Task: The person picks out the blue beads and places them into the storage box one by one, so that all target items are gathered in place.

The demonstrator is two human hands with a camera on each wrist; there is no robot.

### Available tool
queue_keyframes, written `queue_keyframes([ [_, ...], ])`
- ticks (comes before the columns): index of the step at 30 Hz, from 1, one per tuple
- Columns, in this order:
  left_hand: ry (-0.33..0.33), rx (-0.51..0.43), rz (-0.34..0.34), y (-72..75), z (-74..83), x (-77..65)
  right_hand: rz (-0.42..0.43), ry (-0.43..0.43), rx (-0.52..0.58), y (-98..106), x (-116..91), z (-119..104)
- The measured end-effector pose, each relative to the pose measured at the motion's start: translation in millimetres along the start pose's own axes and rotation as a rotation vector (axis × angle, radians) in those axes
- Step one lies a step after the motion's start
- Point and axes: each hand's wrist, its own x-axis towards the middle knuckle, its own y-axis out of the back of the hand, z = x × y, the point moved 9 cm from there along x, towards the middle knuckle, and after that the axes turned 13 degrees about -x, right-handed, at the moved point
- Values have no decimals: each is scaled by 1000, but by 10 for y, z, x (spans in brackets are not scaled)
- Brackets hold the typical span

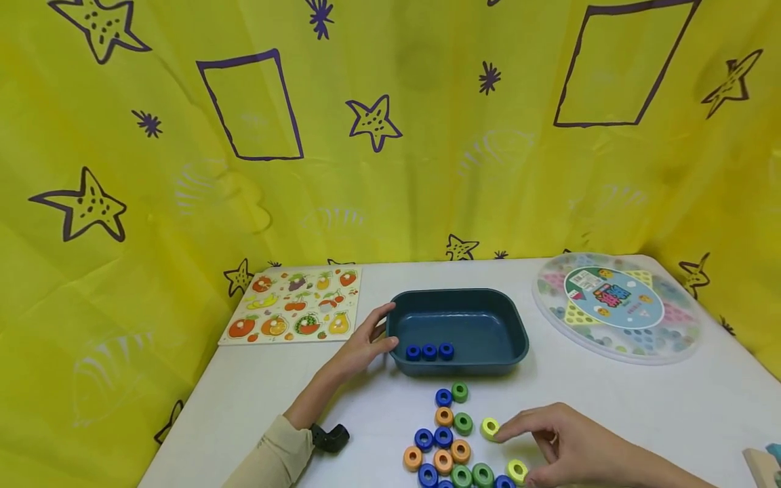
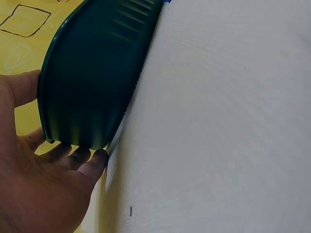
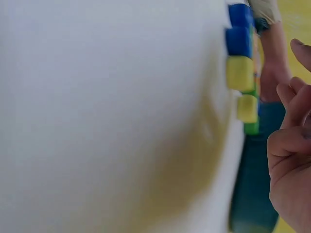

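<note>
My left hand (image 1: 366,342) grips the left end of a dark teal tray (image 1: 482,332), thumb at the rim and fingers against the end wall in the left wrist view (image 2: 53,189). Inside the tray, three blue beads (image 1: 430,355) sit in a row near its front left. In front of it lies a cluster of ring-shaped beads, blue, green and orange (image 1: 460,451). My right hand (image 1: 573,440) hovers on their right, holding nothing, thumb and index finger apart. Its index fingertip is beside one yellow bead (image 1: 486,432), its thumb near another yellow bead (image 1: 515,480).
A fruit picture board (image 1: 293,305) lies at the back left. At the back right is a round, clear-lidded game box (image 1: 616,305). A wooden piece (image 1: 759,466) shows at the right edge. Behind the white table (image 1: 244,407) hangs a yellow curtain (image 1: 421,190).
</note>
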Motion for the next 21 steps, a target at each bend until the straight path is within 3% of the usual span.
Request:
queue_keyframes([
  [8, -1, 8, -10, -6, 20, -17, -64, -38, 116, -269, 0, 159],
  [21, 9, 4, -2, -3, 10, -10, -80, -24, 85, -368, 60, 218],
])
